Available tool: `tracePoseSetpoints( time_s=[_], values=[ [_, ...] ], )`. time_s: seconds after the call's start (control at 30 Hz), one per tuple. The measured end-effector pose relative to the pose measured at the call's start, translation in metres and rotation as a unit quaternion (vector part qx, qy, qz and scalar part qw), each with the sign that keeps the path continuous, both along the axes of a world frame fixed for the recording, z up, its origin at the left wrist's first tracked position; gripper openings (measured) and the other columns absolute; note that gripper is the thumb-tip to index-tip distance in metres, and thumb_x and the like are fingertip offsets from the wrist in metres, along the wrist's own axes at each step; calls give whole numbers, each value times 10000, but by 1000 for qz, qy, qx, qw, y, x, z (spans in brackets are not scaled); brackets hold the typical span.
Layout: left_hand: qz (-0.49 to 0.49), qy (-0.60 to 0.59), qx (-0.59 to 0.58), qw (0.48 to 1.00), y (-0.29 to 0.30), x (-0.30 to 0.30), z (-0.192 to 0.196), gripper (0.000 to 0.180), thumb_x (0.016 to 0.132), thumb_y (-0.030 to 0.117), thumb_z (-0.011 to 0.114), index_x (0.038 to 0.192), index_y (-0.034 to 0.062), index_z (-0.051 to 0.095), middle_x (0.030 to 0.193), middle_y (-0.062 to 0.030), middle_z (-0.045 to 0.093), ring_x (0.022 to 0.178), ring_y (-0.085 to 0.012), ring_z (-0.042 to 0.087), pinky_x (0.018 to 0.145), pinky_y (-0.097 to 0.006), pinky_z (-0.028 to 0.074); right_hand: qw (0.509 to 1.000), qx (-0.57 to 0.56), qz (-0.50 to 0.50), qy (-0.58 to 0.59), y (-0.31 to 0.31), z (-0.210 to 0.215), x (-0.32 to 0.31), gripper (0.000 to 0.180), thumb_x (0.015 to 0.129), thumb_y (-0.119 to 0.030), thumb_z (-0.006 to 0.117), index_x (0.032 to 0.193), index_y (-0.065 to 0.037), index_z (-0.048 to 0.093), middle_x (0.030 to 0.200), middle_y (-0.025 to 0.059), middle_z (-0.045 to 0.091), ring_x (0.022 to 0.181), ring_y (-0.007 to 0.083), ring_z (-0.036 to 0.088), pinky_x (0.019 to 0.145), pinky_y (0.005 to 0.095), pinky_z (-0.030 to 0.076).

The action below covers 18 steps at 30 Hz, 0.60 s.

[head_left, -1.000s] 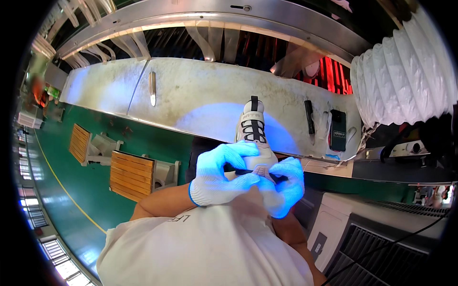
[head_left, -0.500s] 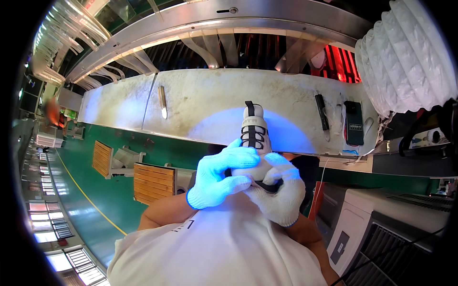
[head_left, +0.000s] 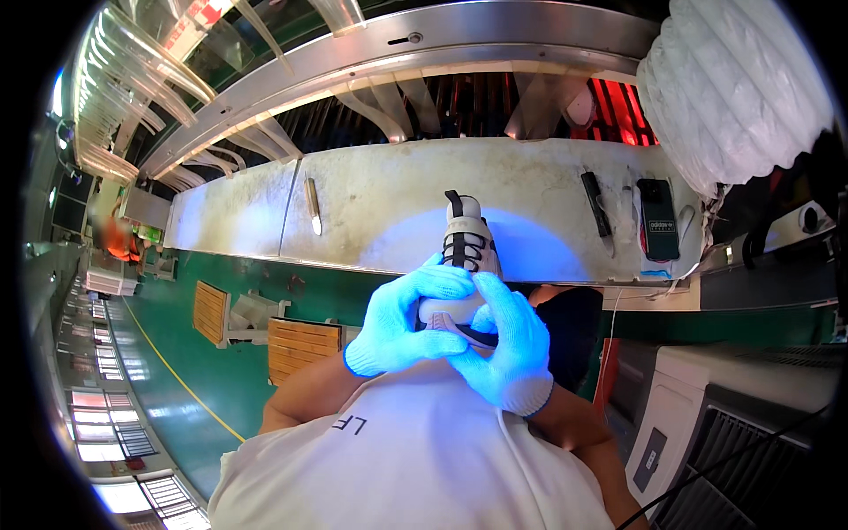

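A light-coloured sneaker (head_left: 465,231) with black laces and a black heel loop points its toe at me, its heel end over the near edge of the worktop. My left hand (head_left: 397,325), in a white knit glove lit blue, grips the left side of the forefoot. The gloved right hand (head_left: 512,344) holds the toe's right side, fingers curled over the upper and thumb low near the sole. Both thumbs come close together at the toe tip. Much of the toe and sole hides behind the gloves.
On the pale, stained worktop (head_left: 380,190) lie a light-handled knife (head_left: 313,208), a black pen-like tool (head_left: 596,203) and a dark phone (head_left: 657,221). Behind runs a metal-framed conveyor (head_left: 459,106). A white pleated duct (head_left: 733,88) hangs at the right; slatted wooden platforms (head_left: 303,344) stand lower left.
My right hand has turned and risen further over the toe, coming into the blue light. The left keeps its grip. The whole view has shifted slightly.
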<state>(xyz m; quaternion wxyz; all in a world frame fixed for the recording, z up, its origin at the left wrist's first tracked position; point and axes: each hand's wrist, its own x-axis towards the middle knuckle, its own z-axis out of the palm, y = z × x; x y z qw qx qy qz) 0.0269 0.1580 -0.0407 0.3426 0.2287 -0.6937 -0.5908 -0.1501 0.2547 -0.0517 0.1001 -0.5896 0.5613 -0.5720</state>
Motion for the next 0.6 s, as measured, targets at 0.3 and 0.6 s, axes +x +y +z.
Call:
tracePoseSetpoints(
  time_s=[0.3, 0.6],
  values=[
    [-39, -37, -35, 998, -18, 6, 1, 541, 836, 239, 996, 1261, -11, 774, 1303, -149, 782, 1288, -289, 703, 1294, -546, 402, 1000, -1, -7, -17, -18, -6, -5, 699, 778, -423, 1047, 1303, -91, 726, 861, 55, 688, 686, 219, 674, 599, 373, 571],
    [-65, -45, 18, 997, -35, 14, 5, 497, 850, 210, 961, 1265, 13, 772, 1299, -142, 781, 1286, -299, 700, 1305, -558, 387, 999, 23, 25, -13, -33, -10, -6, 627, 774, -445, 1039, 1203, -117, 720, 923, 73, 719, 787, 292, 733, 677, 431, 612]
  ],
)
